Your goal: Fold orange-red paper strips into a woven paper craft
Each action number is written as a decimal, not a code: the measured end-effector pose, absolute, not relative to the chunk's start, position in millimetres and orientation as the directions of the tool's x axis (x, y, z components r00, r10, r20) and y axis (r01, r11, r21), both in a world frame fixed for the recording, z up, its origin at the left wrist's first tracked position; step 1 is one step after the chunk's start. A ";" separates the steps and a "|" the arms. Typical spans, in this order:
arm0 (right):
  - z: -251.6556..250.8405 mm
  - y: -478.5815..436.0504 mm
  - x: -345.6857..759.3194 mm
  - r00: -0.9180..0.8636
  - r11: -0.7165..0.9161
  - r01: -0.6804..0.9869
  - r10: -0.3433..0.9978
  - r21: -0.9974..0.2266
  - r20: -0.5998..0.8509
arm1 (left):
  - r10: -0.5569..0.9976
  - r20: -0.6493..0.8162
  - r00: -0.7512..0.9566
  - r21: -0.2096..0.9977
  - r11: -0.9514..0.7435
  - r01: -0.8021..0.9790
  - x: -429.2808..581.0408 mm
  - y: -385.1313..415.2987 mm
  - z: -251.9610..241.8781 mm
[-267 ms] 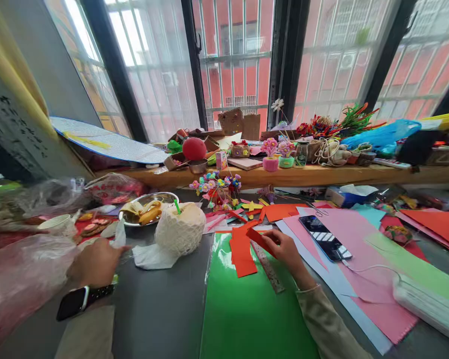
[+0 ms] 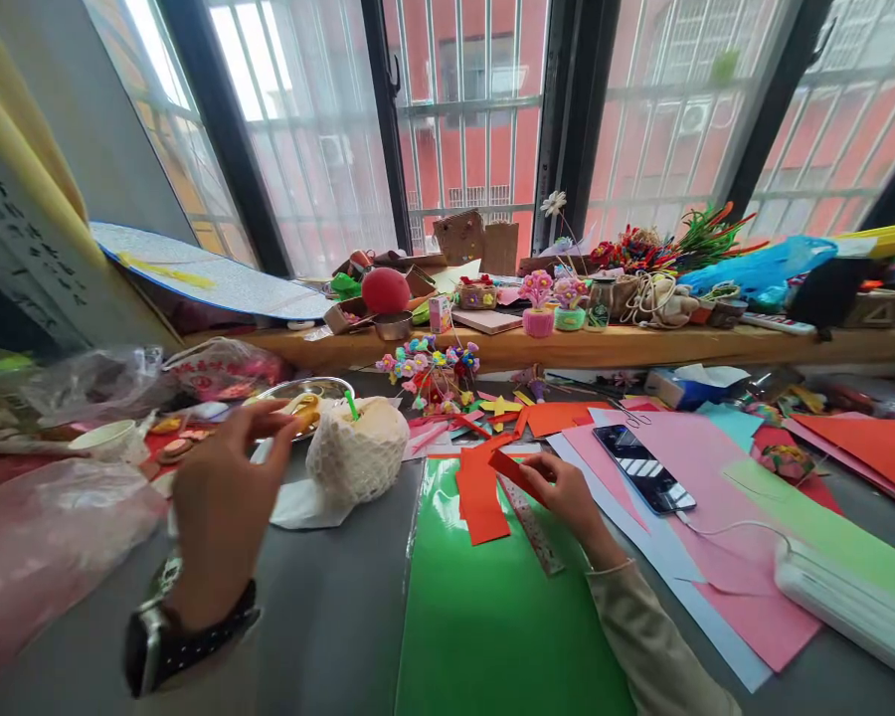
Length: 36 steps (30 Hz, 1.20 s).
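My right hand (image 2: 567, 497) is closed in a pinch on a red-orange paper strip (image 2: 518, 475), held at a slant above the green mat (image 2: 484, 617). Just left of that strip, other orange paper pieces (image 2: 481, 497) lie overlapping on the mat. A patterned ruler (image 2: 533, 532) sits partly beneath the held strip. My left hand (image 2: 228, 492), with a watch (image 2: 145, 646) on its wrist, is raised left of a netting-wrapped coconut (image 2: 362, 452) with a green straw. Its fingers curve, thumb apart from them, and nothing shows between. It hides part of the metal dish (image 2: 332, 383).
A phone (image 2: 645, 469) on a cable lies on pink paper at right, near a white power bank (image 2: 850, 602). Scissors (image 2: 630, 413) lie behind it. Plastic bags (image 2: 52, 537) and a white cup (image 2: 108, 443) crowd the left. Craft flowers (image 2: 433, 368) stand below the sill.
My left hand has risen and swung right, from beside the plastic bags to in front of the metal dish. My right hand keeps the paper strip almost still.
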State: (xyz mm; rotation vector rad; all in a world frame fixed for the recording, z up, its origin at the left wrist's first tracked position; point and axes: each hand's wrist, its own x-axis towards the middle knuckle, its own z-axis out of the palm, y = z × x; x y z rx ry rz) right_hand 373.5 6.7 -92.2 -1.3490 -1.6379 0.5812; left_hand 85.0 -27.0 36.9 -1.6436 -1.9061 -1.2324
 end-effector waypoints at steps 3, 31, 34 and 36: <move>-93.5 6.3 373.1 -0.016 0.319 0.534 0.930 -0.783 0.368 | 0.739 0.674 0.002 0.388 -0.357 0.850 139.4 -19.3 24.5; -95.8 7.0 374.7 -0.080 0.401 0.641 0.883 -0.654 0.462 | 0.744 0.550 0.380 0.636 -0.668 0.386 226.4 29.5 -87.4; -96.4 8.1 375.4 -0.063 0.387 0.647 0.886 -0.658 0.459 | 0.760 0.545 0.354 0.658 -0.649 0.381 223.4 30.7 -86.9; -97.8 9.3 375.3 -0.077 0.388 0.662 0.886 -0.642 0.457 | 0.770 0.527 0.360 0.667 -0.637 0.387 222.8 31.3 -87.9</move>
